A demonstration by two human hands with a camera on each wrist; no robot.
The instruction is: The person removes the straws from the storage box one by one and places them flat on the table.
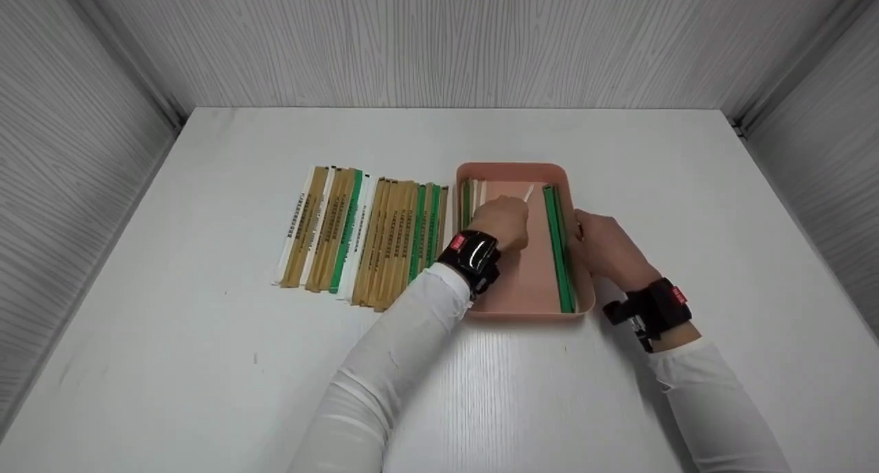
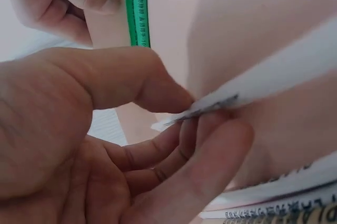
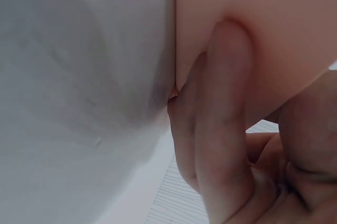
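Observation:
A pink tray (image 1: 525,316) holds paper-wrapped straws. Inside it, my left hand (image 1: 505,222) pinches a white-wrapped straw (image 2: 279,77) between thumb and fingers, the straw slanting above the tray floor. Only the tip of this straw (image 1: 529,193) shows past the hand in the head view. My right hand (image 1: 611,250) grips the tray's right wall, its fingers (image 3: 226,92) pressed against the outer side. Green-wrapped straws (image 1: 560,253) lie along the right inner wall. Several white, brown and green ones (image 1: 467,198) lie along the left inner wall, partly hidden by my left hand.
Left of the tray, a row of wrapped straws (image 1: 395,239) in white, brown and green lies side by side on the white table (image 1: 206,363). Its right end comes close to the tray. Grey wood-grain panels (image 1: 453,47) enclose the table's back and sides.

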